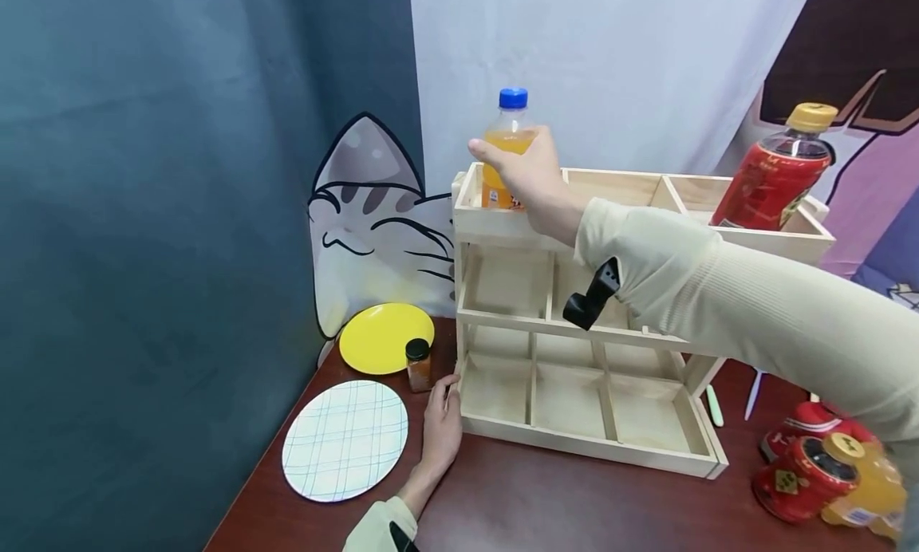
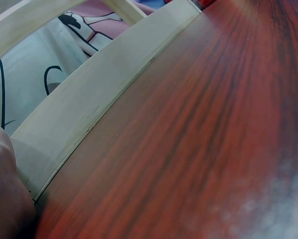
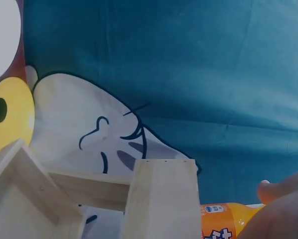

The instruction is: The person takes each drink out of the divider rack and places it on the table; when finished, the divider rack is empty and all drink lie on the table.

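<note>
My right hand [image 1: 534,177] holds an orange soda bottle [image 1: 495,187] with a blue cap, upright at the top left compartment of a wooden rack [image 1: 574,440]. The thumb points left across the bottle; the other fingers are mostly hidden. Part of the orange label [image 3: 216,219] shows beside that hand in the right wrist view. The bottle's base is hidden behind the compartment's front board. Low down, my left hand [image 1: 441,428] rests against the rack's left end, touching its side near the tabletop.
A red-labelled bottle [image 1: 771,181] leans in the top right compartment. On the table's left are a yellow plate [image 1: 380,329], a checked plate [image 1: 345,440] and a small black-lidded jar [image 1: 419,368]. More bottles [image 1: 807,476] cluster at right, near two slim utensils [image 1: 714,406]. Curtains hang behind.
</note>
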### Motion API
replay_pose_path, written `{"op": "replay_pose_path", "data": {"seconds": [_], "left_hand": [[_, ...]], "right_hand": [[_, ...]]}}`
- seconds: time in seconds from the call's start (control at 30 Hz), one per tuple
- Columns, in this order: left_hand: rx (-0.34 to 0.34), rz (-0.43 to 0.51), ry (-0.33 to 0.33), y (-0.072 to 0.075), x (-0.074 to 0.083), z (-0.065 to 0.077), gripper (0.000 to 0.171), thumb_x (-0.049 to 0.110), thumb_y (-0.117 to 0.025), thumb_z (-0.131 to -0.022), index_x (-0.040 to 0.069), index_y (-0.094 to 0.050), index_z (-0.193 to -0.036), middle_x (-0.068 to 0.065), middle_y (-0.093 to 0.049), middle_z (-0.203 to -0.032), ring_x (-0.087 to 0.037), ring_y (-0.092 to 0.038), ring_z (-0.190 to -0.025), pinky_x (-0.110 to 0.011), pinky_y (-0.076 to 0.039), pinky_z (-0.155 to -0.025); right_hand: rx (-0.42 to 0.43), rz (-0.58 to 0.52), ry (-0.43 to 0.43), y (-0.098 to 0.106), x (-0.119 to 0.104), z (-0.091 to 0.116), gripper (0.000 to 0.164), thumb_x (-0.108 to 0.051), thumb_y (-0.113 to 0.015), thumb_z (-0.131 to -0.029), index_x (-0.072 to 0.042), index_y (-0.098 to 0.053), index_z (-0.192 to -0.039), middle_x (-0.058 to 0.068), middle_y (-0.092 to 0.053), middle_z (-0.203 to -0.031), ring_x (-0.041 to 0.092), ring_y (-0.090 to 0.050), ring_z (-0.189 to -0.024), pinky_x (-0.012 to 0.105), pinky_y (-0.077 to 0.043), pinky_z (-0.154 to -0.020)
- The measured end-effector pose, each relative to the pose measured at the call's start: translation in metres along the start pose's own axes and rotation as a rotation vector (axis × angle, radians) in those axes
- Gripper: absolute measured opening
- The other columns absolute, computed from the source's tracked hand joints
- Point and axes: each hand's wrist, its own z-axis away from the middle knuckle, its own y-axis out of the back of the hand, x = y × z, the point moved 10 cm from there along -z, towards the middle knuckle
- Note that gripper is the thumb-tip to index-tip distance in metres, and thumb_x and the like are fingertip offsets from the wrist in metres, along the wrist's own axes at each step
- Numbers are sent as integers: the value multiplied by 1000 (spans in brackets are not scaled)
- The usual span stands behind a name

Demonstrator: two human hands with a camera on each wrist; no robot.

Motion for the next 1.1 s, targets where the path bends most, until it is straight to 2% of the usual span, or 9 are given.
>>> {"op": "replay_pose_path", "data": {"seconds": [0.13,0.3,0.43,0.57,0.7,0.9,1.1], "left_hand": [[-12,-3,-23,-4,2,-3,27,21,-38,-96,17,-52,-119,4,-51,-122,-13,-47,-112,-38,-38,-91],[-24,3,-34,-8,6,-8,27,21,-38,-96,16,-52,-119,0,-51,-123,-16,-48,-111,-40,-38,-89],[-29,24,-39,-9,12,-12,28,16,-38,-96,11,-52,-120,-5,-52,-124,-19,-48,-109,-41,-38,-88],[-25,34,-37,-5,28,-8,28,9,-39,-95,5,-52,-119,-11,-53,-121,-22,-48,-101,-40,-37,-85],[-25,16,-44,-2,40,-1,28,7,-39,-94,3,-52,-118,-14,-52,-122,-23,-49,-103,-38,-38,-86],[-14,11,-36,0,36,4,27,7,-39,-94,4,-52,-118,-11,-53,-121,-23,-49,-106,-39,-38,-87],[0,39,-16,4,34,2,28,7,-39,-94,3,-53,-118,-10,-53,-122,-24,-48,-113,-43,-37,-91]], "right_hand": [[25,-72,23,11,-14,2,62,-39,-70,-74,-22,-31,-119,-3,-44,-118,13,-45,-110,29,-36,-95],[16,-152,33,21,-36,9,61,-37,-71,-73,-26,-30,-116,-5,-44,-117,12,-45,-111,32,-32,-98],[21,-152,43,31,-52,18,62,-40,-71,-72,-29,-29,-116,-8,-43,-119,10,-42,-113,34,-27,-102],[26,-121,71,41,-62,29,63,-41,-71,-71,-29,-31,-117,-9,-43,-119,9,-42,-114,33,-26,-103],[-2,-96,66,46,-59,44,65,-43,-72,-70,-27,-32,-119,-7,-44,-120,11,-43,-113,33,-27,-103],[-79,-40,60,46,-46,66,67,-46,-72,-69,-23,-34,-120,-4,-46,-120,15,-44,-111,39,-29,-99],[-128,16,114,49,-36,82,61,-45,-70,-71,-16,-39,-115,0,-51,-111,16,-47,-102,39,-35,-91]]}}
